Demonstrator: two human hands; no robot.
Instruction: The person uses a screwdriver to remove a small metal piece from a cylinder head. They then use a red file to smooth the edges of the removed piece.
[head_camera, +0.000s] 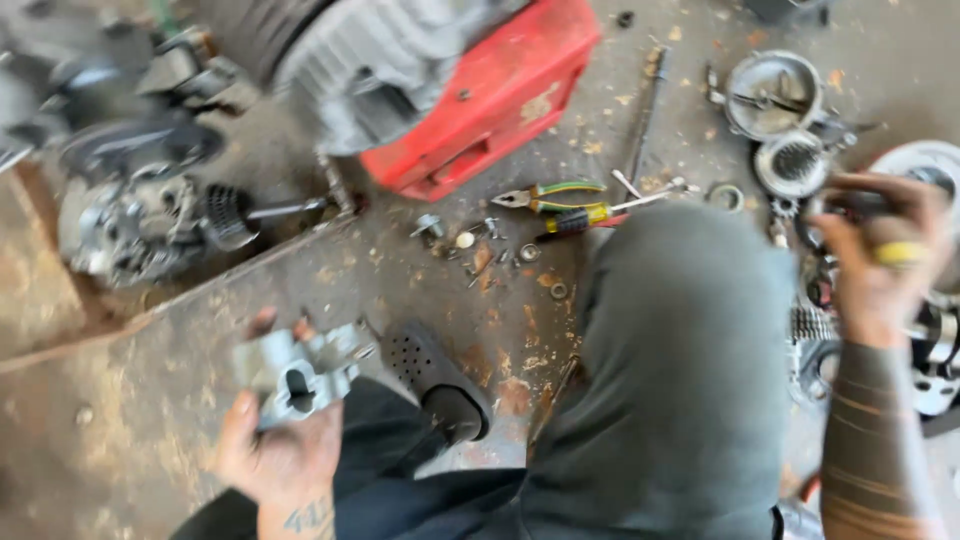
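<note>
My left hand (275, 450) holds a grey cast-metal engine part (300, 375) with an oval opening, low at the left above the floor. At the right, my right hand (880, 260), wearing a yellow ring, reaches over a heap of round engine parts and its fingers curl around a small dark piece (858, 203); the frame is blurred, so the piece's kind is unclear. My grey-trousered knee (680, 370) and a black perforated shoe (435, 375) fill the middle.
A red and grey engine housing (470, 90) lies at top centre. Pliers (550, 195), a screwdriver (585, 220), nuts and washers are scattered on the stained floor. A dismantled engine (140, 220) sits at left; round metal covers (775, 95) and gears at right.
</note>
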